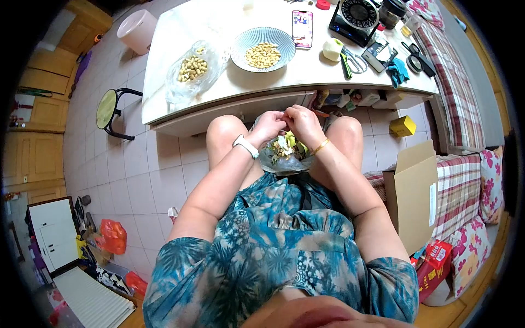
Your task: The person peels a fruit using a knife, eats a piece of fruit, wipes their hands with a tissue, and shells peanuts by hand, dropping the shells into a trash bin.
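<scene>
Over the gap between the knees, my left hand [268,127] and my right hand [304,126] meet with fingertips pinched together. Whatever they hold is too small and covered to make out. Just below them is a clear plastic bag [290,165] with pale and yellow-green peels or shells [287,147] in it. On the table, a thin plastic bag [178,90] carries a heap of beige pieces that look like nuts in shells [192,68]. Beside it, a striped blue-grey bowl [243,41] contains smaller pale-yellow kernels [262,56].
The white table [219,90] also bears a phone [302,29], a small fan [357,16], scissors [358,63] and a teal cloth-like item [397,72]. A stool [108,109] and pink bin [136,31] stand left. A cardboard box [413,202] is at the right.
</scene>
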`<state>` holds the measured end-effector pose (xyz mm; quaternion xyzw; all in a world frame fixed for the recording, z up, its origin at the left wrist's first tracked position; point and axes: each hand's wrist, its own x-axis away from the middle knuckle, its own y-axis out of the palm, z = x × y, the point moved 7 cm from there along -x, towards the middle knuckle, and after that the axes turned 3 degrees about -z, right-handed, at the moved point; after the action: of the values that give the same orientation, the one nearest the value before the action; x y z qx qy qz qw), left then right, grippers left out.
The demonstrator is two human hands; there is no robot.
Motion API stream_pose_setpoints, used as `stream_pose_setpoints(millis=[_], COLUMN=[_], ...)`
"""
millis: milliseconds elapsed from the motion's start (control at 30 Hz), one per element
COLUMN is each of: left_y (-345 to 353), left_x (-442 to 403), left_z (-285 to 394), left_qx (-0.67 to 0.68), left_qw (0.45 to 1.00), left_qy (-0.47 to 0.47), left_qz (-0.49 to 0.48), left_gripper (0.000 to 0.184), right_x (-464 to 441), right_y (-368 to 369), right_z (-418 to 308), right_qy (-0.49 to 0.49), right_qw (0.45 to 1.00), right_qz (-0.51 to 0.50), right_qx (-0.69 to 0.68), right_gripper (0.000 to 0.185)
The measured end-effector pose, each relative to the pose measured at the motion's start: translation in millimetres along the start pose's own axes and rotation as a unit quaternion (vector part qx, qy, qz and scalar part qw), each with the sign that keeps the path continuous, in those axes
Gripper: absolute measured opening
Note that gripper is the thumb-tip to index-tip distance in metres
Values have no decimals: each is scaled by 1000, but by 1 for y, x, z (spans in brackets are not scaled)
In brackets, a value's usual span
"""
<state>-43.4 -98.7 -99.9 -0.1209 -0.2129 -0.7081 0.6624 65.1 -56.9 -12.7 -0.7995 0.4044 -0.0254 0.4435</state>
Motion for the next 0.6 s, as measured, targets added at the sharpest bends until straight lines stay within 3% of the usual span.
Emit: stream_pose_setpoints(millis=[133,200,500,567,600], left_y=[-4,-4,-13,-11,-11], left_x=[-2,-3,4,9,8], left_z=[2,2,8,13,11], left_qx=[-42,-43,-99,-223,-220], left_qw=[997,997,991,970,969], left_qy=[44,57,61,67,74], left_qz=[42,16,62,74,80], left_gripper=[15,17,15,17,19], right_x=[-3,-4,-4,-2,0], right_y=[3,3,8,16,19], right_z=[1,-1,14,20,23], right_qy=[-21,-14,24,12,-1], right_qw=[1000,1000,1000,1000,998], right_qz=[7,5,5,-2,-8], right_qx=[2,-11,-17,26,70], right_gripper=[8,8,6,7,7])
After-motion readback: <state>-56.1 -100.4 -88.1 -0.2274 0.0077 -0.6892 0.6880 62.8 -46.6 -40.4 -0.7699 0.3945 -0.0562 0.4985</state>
